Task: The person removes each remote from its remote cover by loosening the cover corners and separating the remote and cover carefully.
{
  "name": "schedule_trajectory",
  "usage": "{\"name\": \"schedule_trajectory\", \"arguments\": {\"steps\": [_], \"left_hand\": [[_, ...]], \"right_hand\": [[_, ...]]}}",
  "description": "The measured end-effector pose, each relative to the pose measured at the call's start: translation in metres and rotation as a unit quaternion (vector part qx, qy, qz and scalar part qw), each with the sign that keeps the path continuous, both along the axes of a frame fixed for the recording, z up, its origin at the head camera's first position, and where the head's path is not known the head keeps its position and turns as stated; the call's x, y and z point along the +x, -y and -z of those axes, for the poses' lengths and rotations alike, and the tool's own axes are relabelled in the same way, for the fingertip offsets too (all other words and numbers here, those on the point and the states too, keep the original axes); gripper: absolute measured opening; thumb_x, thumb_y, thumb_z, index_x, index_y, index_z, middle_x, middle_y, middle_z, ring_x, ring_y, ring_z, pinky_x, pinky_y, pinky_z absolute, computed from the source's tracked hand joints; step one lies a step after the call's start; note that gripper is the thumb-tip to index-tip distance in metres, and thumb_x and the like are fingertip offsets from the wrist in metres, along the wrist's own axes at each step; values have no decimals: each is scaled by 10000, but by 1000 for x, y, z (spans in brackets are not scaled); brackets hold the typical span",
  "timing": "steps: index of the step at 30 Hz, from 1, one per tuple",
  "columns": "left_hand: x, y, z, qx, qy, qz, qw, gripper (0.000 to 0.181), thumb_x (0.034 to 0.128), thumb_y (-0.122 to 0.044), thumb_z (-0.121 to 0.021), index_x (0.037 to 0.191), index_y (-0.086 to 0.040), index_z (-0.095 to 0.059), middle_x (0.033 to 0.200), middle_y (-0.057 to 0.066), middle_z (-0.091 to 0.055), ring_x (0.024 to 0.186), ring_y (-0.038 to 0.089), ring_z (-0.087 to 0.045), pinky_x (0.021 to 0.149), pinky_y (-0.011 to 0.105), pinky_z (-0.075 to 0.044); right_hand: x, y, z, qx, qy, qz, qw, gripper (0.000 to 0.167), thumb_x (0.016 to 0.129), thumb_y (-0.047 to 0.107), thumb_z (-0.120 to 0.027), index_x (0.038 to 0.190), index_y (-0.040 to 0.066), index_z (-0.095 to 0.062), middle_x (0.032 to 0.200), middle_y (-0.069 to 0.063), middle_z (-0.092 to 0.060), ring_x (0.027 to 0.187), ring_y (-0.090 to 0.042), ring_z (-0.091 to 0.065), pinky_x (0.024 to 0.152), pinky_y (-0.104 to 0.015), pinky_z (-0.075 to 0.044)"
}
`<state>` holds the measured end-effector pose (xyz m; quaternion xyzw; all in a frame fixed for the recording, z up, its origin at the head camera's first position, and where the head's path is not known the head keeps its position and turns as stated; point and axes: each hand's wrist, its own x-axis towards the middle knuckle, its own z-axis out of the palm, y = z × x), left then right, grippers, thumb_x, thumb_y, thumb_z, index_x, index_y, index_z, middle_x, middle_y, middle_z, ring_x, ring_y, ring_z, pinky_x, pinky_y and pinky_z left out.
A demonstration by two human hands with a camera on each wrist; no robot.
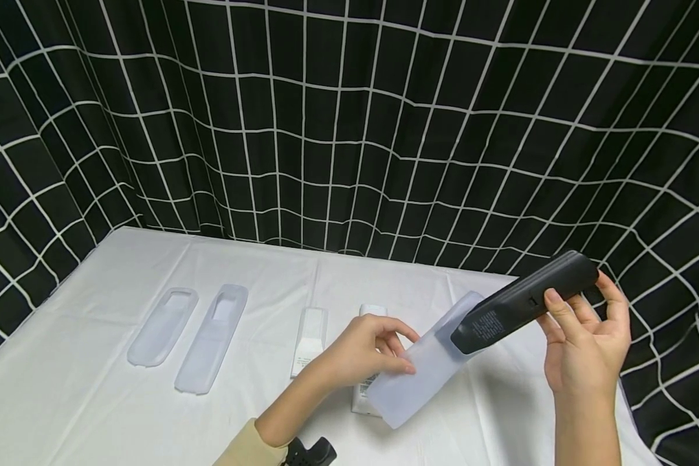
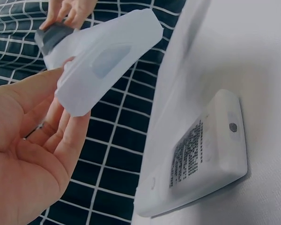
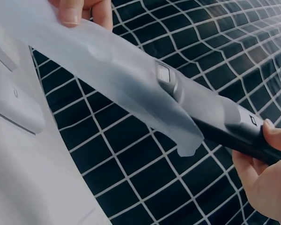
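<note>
A black remote control is held up at a slant on the right, small print on its back. My right hand grips its upper end, thumb on the back and fingers beneath. The remote's lower end overlaps a translucent remote cover; the right wrist view shows the cover lying over that end. How far it sits inside, I cannot tell. With thumb and fingers my left hand pinches the cover's edge. In the left wrist view the cover's free end tilts up near the fingertips.
Under the left hand and cover lies a white remote, face down on the white tablecloth. A narrower white remote is left of it. Two translucent covers, one short and one long, lie farther left. A black gridded curtain hangs behind.
</note>
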<state>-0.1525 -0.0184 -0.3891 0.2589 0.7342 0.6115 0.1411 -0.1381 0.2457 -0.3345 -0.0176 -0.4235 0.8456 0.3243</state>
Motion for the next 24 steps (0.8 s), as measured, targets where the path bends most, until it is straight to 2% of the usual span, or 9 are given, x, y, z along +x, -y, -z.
{"name": "schedule_trajectory", "arguments": {"steps": [9, 16, 19, 24], "left_hand": [[-1, -1, 2, -301, -128, 6, 9995, 371, 820, 1, -870, 1170, -11, -745, 838, 41, -742, 684, 28, -662, 663, 165, -535], [1, -5, 3, -205, -68, -90, 9997, 330, 881, -64, -842, 1195, -27, -744, 942, 46, -749, 710, 14, -671, 643, 195, -573], [2, -7, 5, -172, -25, -151, 9997, 353, 885, -52, -835, 1220, -15, -730, 961, 56, -739, 722, 19, -673, 640, 186, -570], [3, -9, 5, -77, 113, -215, 9997, 377, 885, -14, -823, 1247, -8, -716, 977, 74, -735, 754, 44, -700, 658, 166, -552]], "right_hand": [[-1, 0, 0, 2, -10, -120, 9999, 684, 848, -281, -671, 1423, 61, -529, 1111, -188, -745, 880, -243, -772, 711, -342, -662], [0, 11, -1, 375, -7, -377, 9986, 693, 839, -302, -657, 1428, 42, -534, 1135, -202, -706, 842, -251, -780, 733, -352, -658], [1, 16, -1, 554, 46, -458, 9974, 701, 849, -296, -649, 1449, 44, -518, 1167, -203, -694, 833, -245, -786, 744, -347, -658], [2, 20, -1, 575, 37, -504, 9971, 692, 855, -302, -630, 1446, 42, -523, 1185, -209, -691, 834, -248, -790, 747, -349, -658]]}}
